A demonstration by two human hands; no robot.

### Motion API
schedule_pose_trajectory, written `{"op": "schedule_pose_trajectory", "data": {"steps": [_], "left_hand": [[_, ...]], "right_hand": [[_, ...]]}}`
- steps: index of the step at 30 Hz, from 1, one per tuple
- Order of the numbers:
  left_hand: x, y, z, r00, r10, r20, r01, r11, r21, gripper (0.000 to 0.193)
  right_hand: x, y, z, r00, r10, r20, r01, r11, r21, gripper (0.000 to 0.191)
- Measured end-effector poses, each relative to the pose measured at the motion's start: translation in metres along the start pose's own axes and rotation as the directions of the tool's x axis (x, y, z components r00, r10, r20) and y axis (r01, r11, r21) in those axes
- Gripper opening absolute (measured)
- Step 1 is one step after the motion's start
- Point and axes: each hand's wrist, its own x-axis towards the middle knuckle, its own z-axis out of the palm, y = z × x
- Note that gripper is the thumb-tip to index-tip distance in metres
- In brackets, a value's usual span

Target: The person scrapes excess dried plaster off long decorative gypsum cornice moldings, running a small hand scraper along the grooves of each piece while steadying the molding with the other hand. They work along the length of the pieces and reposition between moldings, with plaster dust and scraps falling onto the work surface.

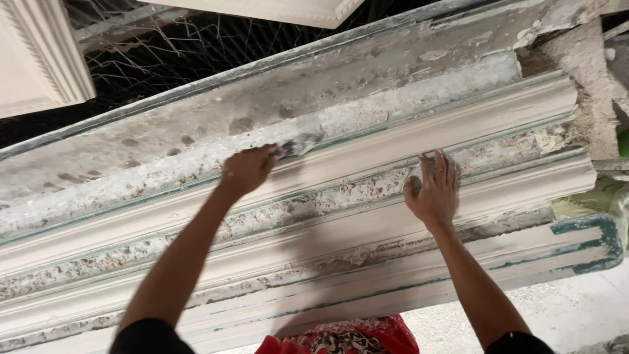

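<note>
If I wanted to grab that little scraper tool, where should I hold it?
Probably by the handle end, which the left hand wraps in a fist, coming from the left. The scraper has a flat, plaster-caked blade that sticks out to the right and lies against the long white plaster moulding, so that end is messy. The right hand rests flat on the moulding.

Both arms reach forward; the left hand (246,170) is fisted, the right hand (434,193) flat with fingers spread.

Plaster moulding (367,154) matt white, smooth ridges; rough crusted residue between; worn teal-painted mould edge (593,239).
</note>
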Motion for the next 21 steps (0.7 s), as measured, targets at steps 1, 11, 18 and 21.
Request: {"op": "schedule_pose_trajectory", "data": {"steps": [1, 11, 18, 21], "left_hand": [[0.007, 0.015, 0.007, 0.999, -0.052, 0.012, 0.052, 0.999, 0.004, 0.038], [0.108, 0.207, 0.031, 0.999, 0.033, 0.037, -0.034, 0.998, 0.05, 0.046], [0.037, 0.067, 0.012, 0.995, -0.08, 0.06, 0.075, 0.993, 0.088, 0.049], [0.047, 0.102, 0.015, 0.998, -0.05, -0.042, 0.053, 0.995, 0.09, 0.047]], "right_hand": [[0.0, 0.001, 0.0, 1.0, 0.003, 0.005, -0.003, 1.0, 0.006, 0.06], [0.002, 0.01, -0.002, 1.0, 0.012, -0.004, -0.012, 1.0, 0.024, 0.056], [0.001, 0.005, 0.001, 0.999, 0.034, 0.005, -0.034, 0.999, 0.018, 0.06], [0.005, 0.005, -0.001, 0.998, 0.043, 0.05, -0.043, 0.999, -0.002, 0.062]]}}
